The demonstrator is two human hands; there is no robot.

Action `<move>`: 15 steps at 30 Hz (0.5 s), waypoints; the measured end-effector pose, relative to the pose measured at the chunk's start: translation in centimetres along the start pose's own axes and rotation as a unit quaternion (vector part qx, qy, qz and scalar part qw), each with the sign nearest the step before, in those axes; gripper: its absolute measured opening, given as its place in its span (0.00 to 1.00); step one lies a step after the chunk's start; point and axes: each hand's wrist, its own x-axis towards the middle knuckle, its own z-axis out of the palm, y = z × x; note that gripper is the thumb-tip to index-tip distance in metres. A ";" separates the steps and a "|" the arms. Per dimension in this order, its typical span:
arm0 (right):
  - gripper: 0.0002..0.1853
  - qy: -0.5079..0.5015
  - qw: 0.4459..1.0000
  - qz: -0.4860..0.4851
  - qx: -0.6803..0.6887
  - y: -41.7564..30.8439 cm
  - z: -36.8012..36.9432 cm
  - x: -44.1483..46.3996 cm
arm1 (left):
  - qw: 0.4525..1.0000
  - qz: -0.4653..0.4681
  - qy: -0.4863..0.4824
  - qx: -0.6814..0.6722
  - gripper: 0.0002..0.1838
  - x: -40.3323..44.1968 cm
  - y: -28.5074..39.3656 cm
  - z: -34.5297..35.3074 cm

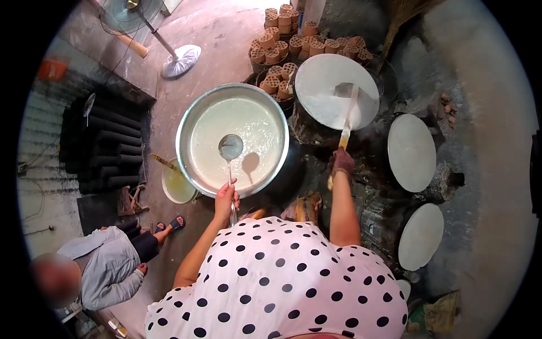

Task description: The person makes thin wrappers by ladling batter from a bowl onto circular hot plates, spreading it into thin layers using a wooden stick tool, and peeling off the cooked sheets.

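Note:
My left hand (226,197) is closed round the handle of a metal ladle (231,146). The ladle's bowl hangs over a wide metal basin (285,133) of pale, milky liquid (254,121), and its shadow falls on the surface. My right hand (342,163), in a dark reddish glove, grips a long wooden paddle (353,107). That paddle reaches over a round white cooking surface (315,79). Its far end lies at a greyish patch there, partly blurred; whether it touches I cannot tell.
Two more round white surfaces (412,152) (421,237) stand at the right. Perforated clay-coloured cylinders (274,48) are stacked behind the basin. A bucket (179,186) with yellowish liquid stands left. Farther left are black cylinder stacks (113,144), a fan (164,45) and a seated person (110,263).

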 end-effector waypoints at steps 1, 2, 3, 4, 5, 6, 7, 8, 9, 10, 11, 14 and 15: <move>0.18 -0.025 0.998 -0.003 0.055 -0.3 1.8 0.1 | 1.000 -0.001 -0.007 0.005 0.19 -0.1 0.3 0.7; 0.17 -0.049 0.992 -0.007 0.112 -0.4 3.6 -0.1 | 1.000 -0.002 -0.014 0.012 0.19 0.0 0.6 1.4; 0.17 -0.111 0.992 0.010 0.063 -1.4 5.1 -2.3 | 1.000 -0.002 -0.012 0.018 0.18 0.2 0.4 1.8; 0.17 -0.173 0.984 0.031 0.013 -2.4 5.9 -4.3 | 1.000 -0.004 -0.012 0.025 0.18 0.2 0.3 2.2; 0.16 -0.220 0.966 0.126 -0.040 -2.1 5.6 -3.8 | 0.999 -0.007 -0.021 0.023 0.19 0.3 0.4 2.8; 0.16 -0.223 0.966 0.129 -0.033 -1.6 4.5 -3.7 | 0.999 -0.010 -0.028 0.021 0.19 0.4 0.7 3.4; 0.16 -0.184 0.976 0.107 -0.040 -0.7 2.3 -3.7 | 0.999 -0.007 -0.032 0.027 0.19 0.4 0.9 4.0; 0.15 -0.143 0.985 0.081 -0.046 -0.4 0.4 -3.1 | 0.999 -0.008 -0.017 0.041 0.19 0.4 1.2 4.7; 0.16 -0.125 0.989 0.063 -0.042 -0.1 -1.8 -1.8 | 0.999 0.000 -0.026 0.038 0.19 0.4 1.6 5.3; 0.17 -0.105 0.993 0.046 -0.040 0.1 -4.2 -0.2 | 0.999 0.006 -0.036 0.032 0.19 0.4 1.6 6.0; 0.17 -0.087 0.991 0.040 -0.093 -0.3 -6.2 1.3 | 0.999 0.004 -0.040 0.035 0.19 0.5 1.6 6.7; 0.18 -0.064 0.985 0.041 -0.155 -2.6 -9.8 5.2 | 0.999 0.012 -0.021 0.033 0.19 1.2 1.6 8.7; 0.18 -0.062 0.982 0.054 -0.169 -3.2 -10.1 6.3 | 0.999 0.017 -0.029 0.026 0.20 1.7 1.3 9.1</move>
